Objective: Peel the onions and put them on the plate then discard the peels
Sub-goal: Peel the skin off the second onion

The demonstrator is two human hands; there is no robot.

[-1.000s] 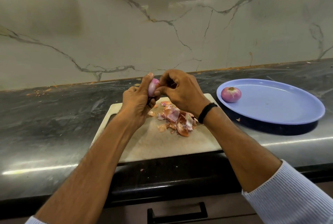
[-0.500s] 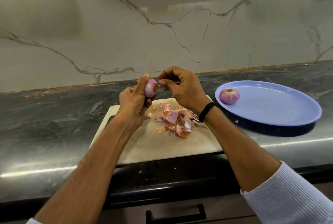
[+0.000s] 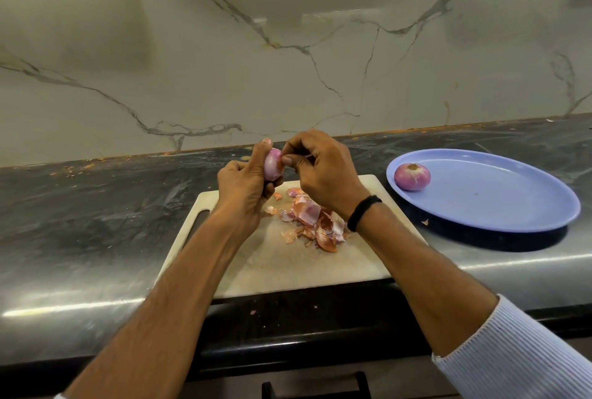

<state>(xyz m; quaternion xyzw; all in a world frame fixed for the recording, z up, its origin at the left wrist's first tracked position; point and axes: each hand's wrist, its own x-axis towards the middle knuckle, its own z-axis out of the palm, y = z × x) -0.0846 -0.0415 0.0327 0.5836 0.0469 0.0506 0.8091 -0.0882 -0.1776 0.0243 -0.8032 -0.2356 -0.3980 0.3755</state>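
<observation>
My left hand (image 3: 243,188) grips a small pink onion (image 3: 273,165) above the far edge of the pale cutting board (image 3: 285,270). My right hand (image 3: 323,171) pinches at the onion's right side with thumb and forefinger. A heap of orange-pink peels (image 3: 312,222) lies on the board under my right wrist. One peeled onion (image 3: 412,176) sits at the left end of the blue oval plate (image 3: 499,196), to the right of the board.
The dark stone counter (image 3: 96,212) runs left to right, with a marble wall behind. Small peel scraps lie on the counter's front lip (image 3: 253,312) and beside the plate (image 3: 425,222). A drawer handle (image 3: 315,389) shows below.
My right thumb and forefinger have closed back in on the onion's side after being slightly apart from it. Both hands stay above the board.
</observation>
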